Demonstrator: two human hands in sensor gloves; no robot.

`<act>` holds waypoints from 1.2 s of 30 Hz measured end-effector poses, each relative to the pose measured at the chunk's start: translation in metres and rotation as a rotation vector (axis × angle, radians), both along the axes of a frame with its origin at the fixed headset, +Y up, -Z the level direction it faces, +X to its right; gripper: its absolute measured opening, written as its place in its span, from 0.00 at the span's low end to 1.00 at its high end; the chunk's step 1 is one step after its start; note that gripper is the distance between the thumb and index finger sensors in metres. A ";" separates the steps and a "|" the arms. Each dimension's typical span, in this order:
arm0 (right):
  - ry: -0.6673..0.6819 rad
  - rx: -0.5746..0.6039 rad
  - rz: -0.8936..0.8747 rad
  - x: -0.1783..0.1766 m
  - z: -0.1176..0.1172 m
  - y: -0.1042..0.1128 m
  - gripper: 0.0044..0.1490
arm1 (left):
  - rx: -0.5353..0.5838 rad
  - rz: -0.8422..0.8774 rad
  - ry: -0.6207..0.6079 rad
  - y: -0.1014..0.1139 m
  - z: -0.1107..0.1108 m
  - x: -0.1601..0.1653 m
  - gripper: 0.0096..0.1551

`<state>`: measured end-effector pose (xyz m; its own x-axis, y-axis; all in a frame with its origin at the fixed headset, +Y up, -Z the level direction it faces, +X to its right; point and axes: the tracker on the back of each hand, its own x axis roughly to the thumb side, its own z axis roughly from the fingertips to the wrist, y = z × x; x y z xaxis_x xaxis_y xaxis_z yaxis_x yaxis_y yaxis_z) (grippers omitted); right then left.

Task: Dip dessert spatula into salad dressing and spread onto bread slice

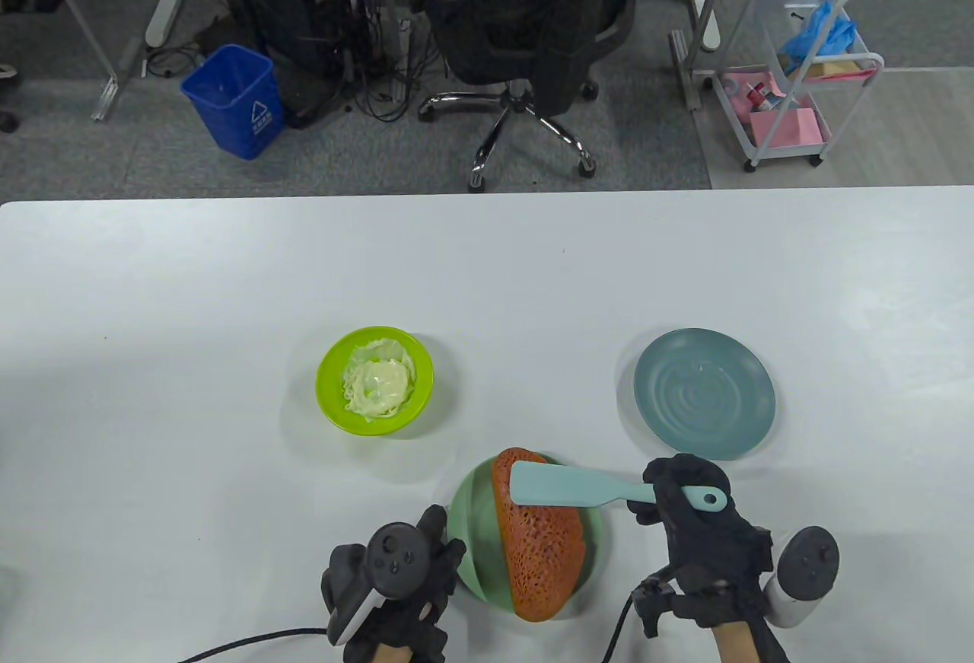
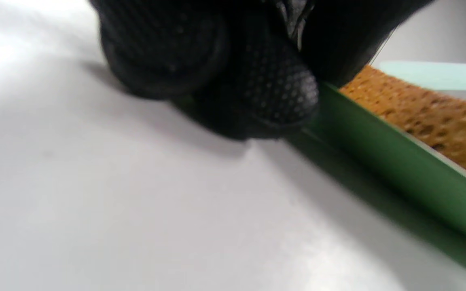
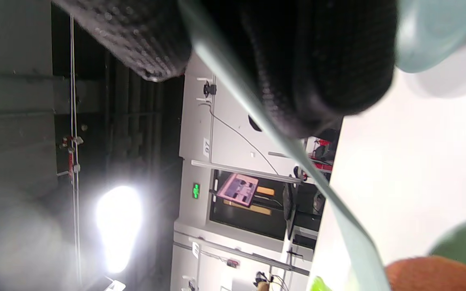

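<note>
A brown bread slice [image 1: 542, 541] lies on a green plate [image 1: 473, 518] near the table's front edge. My right hand [image 1: 681, 499] grips the handle of a pale teal dessert spatula [image 1: 563, 484], whose blade hovers over the bread's far end. The spatula [image 3: 285, 141] runs as a thin edge past my right fingers [image 3: 318, 60] in the right wrist view. My left hand [image 1: 434, 553] rests with curled fingers against the plate's left rim; in the left wrist view my fingertips [image 2: 269, 93] touch the green plate [image 2: 399, 161] beside the bread [image 2: 427, 113]. A lime green bowl [image 1: 332, 377] with pale salad dressing [image 1: 378, 383] stands to the left.
An empty grey-blue plate [image 1: 704, 393] sits at the right, just beyond my right hand. Cables trail from both gloves at the table's front edge. Past the far table edge stand an office chair, a blue bin and a white cart.
</note>
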<state>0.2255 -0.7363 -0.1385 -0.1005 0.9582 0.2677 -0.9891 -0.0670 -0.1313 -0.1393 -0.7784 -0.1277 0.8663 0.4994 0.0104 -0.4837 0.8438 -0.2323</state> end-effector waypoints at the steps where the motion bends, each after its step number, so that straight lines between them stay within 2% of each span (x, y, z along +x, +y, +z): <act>1: -0.003 -0.002 0.010 -0.001 0.000 0.000 0.26 | 0.000 0.000 0.000 0.000 0.000 0.000 0.35; 11: -0.062 0.017 0.056 0.007 0.003 0.007 0.25 | -0.003 0.003 0.001 0.000 0.000 0.000 0.34; 25: -0.153 -0.010 -0.006 0.035 0.002 0.007 0.24 | -0.003 0.004 0.000 0.000 0.000 0.000 0.34; 36: -0.097 0.011 -0.090 0.027 -0.003 0.008 0.26 | -0.009 0.013 -0.006 0.000 0.000 -0.001 0.35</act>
<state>0.2526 -0.7287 -0.1411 -0.0400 0.9615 0.2718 -0.9737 0.0235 -0.2268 -0.1399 -0.7788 -0.1280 0.8598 0.5106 0.0108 -0.4931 0.8354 -0.2430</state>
